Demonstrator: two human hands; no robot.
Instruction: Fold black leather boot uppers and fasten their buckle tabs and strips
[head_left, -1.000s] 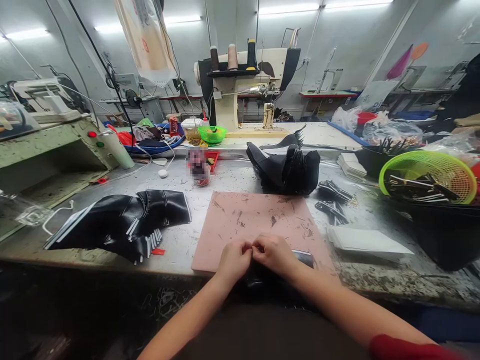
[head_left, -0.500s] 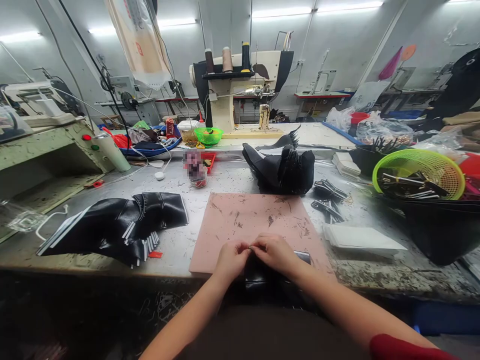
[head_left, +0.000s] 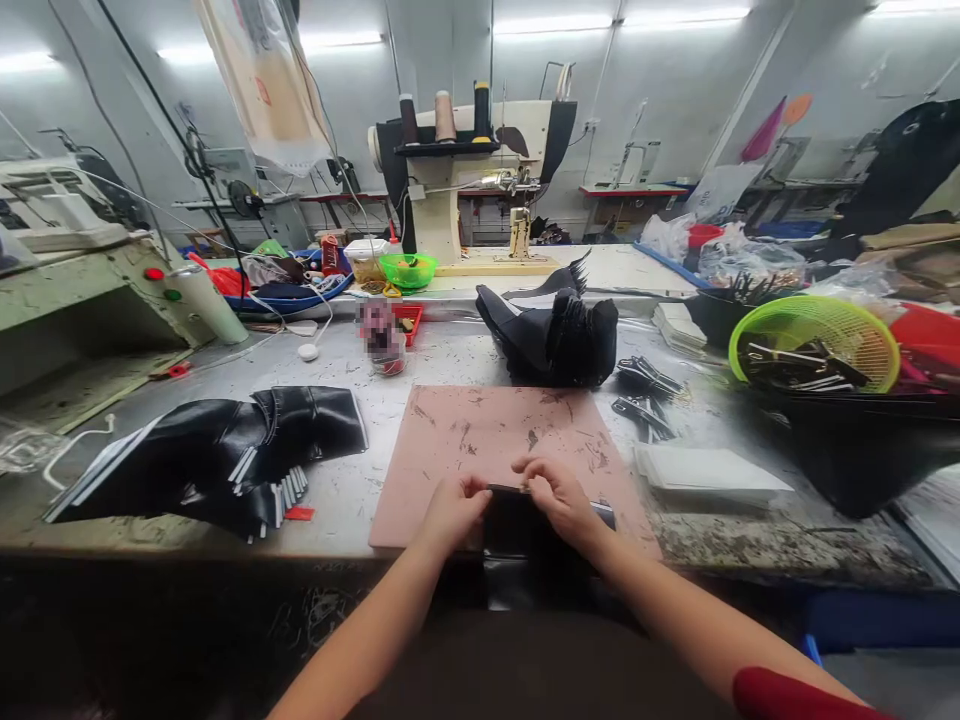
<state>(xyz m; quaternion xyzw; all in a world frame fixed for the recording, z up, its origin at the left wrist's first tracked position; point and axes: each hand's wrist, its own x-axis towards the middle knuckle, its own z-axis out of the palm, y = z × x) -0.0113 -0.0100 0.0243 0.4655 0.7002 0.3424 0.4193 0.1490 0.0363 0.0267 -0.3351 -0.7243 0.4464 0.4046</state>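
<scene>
The black piece (head_left: 513,530) hangs toward the body from its far edge, which runs crosswise between the hands at the near side of the pink board (head_left: 487,430) on the bench (head_left: 450,360). The left hand's (head_left: 456,508) grip pinches that edge's left end; the right hand (head_left: 559,500) lies over its right end, fingers curled, though whether that grip closes on it I cannot tell

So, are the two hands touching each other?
No, a stretch of the black piece shows between the left hand and the right hand.
</scene>
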